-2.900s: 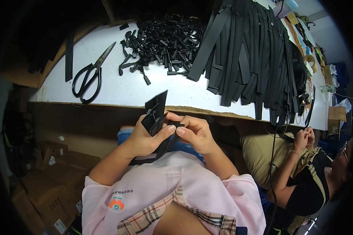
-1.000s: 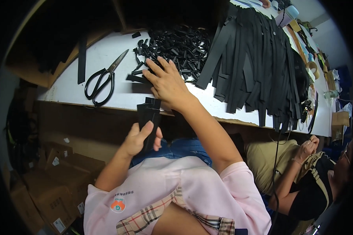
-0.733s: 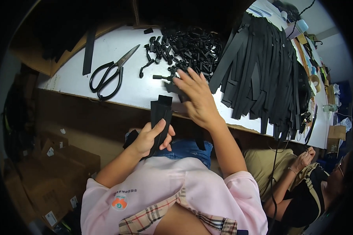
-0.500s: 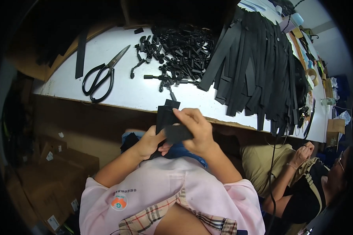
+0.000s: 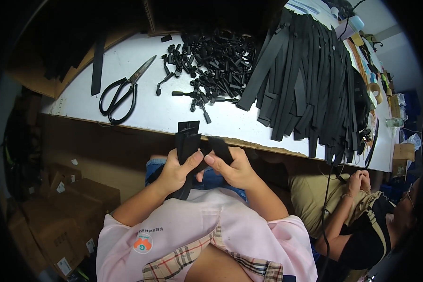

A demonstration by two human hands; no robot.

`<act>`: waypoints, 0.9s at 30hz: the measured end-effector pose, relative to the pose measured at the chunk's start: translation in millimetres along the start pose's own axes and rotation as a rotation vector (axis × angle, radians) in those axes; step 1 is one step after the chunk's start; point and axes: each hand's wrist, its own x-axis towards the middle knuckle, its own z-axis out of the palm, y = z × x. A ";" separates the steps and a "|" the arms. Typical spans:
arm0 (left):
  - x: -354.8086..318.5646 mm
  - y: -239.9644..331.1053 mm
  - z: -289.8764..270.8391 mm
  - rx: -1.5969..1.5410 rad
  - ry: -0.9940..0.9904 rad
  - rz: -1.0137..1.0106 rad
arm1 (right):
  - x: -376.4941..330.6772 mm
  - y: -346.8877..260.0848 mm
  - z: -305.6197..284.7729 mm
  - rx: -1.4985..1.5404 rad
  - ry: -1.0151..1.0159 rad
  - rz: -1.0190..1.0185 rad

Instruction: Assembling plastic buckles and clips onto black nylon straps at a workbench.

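My left hand [image 5: 175,173] is closed around several flat black webbing straps [image 5: 188,144], whose ends stick up above the thumb. Their lower part hangs down over my lap. Close beside it, my right hand [image 5: 236,170] pinches one black strap [image 5: 219,148] between thumb and fingers, its end pointing up toward the table edge. The two thumbs nearly touch. The fingers behind the straps are partly hidden.
On the white table [image 5: 150,110] lie black-handled scissors [image 5: 120,96], a heap of small black toggle-like pieces [image 5: 221,61] and a thick spread of black straps [image 5: 305,80]. Cardboard boxes [image 5: 70,202] stand at lower left. A co-worker [image 5: 362,221] sits at right.
My right hand has moved down, and the strap end in it now points upward instead of left across my left hand. The bundle in my left hand has shifted slightly left.
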 end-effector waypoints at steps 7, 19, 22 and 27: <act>8.9 -4.5 -1.1 -0.047 0.223 -0.106 | 5.8 -11.3 27.3 -0.728 -0.033 -0.772; 9.7 -4.5 -2.8 0.061 0.166 0.144 | 79.3 -2.6 -29.6 -1.186 0.390 -0.245; 11.2 -3.3 -0.9 0.035 0.168 0.159 | 59.8 -0.5 -35.3 -0.656 0.501 -0.178; 14.3 -4.9 6.6 0.029 0.123 0.157 | 36.2 2.5 -31.7 -0.226 0.604 -0.085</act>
